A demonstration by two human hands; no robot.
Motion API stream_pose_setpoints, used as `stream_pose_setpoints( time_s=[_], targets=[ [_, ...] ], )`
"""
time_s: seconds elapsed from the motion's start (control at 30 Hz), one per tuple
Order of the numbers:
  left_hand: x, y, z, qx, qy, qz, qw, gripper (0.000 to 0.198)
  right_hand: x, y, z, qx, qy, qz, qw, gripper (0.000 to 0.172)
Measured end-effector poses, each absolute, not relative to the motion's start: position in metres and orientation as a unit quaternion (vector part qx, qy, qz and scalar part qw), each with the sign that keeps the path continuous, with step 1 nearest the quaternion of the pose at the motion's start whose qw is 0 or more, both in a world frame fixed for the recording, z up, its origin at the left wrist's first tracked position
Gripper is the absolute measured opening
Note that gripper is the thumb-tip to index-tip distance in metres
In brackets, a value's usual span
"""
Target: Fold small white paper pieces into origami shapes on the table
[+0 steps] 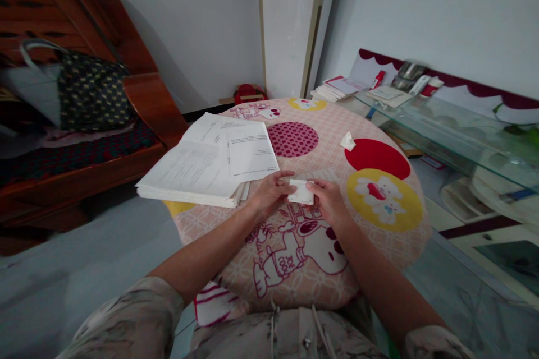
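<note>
Between my two hands, above the near middle of the round table, is a small folded piece of white paper (300, 192), roughly square. My left hand (269, 195) pinches its left edge, with the index finger stretched behind it. On the opposite edge, the thumb of my right hand (330, 199) presses on the front face while the other fingers are partly hidden behind. To the left lies a thick stack of printed sheets (189, 171), with a loose sheet (249, 150) on top. A small folded white paper shape (347, 141) sits farther off to the right.
A patterned cloth (311, 286) covers the round table. On the right stands a glass-topped cabinet (455, 134) bearing a metal container (411, 72) and papers. A wooden bench (155, 106) with a dark patterned bag (90, 90) is at left. A tall white appliance (287, 28) stands behind.
</note>
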State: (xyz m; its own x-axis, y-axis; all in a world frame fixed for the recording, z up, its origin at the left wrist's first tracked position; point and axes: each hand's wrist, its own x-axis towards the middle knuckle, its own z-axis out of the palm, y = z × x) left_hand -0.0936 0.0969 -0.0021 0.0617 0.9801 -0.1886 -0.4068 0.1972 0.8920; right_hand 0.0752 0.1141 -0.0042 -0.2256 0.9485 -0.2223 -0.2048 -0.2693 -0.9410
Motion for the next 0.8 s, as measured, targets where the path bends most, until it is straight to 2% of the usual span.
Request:
stream_pose_setpoints(
  time_s=[0.23,0.6,0.8],
  targets=[
    [-0.102,0.102,-0.008,0.365,0.465,0.589,0.551,0.057,0.077,0.109,0.000,-0.453,-0.442,0.690,0.351,0.032],
    [-0.099,0.102,-0.004,0.334,0.471,0.562,0.592,0.053,0.079,0.108,0.006,-0.440,-0.447,0.708,0.324,0.028],
    [-0.099,0.100,-0.003,0.359,0.460,0.569,0.579,0.046,0.081,0.110,0.006,-0.447,-0.465,0.705,0.294,0.028]
  ],
)
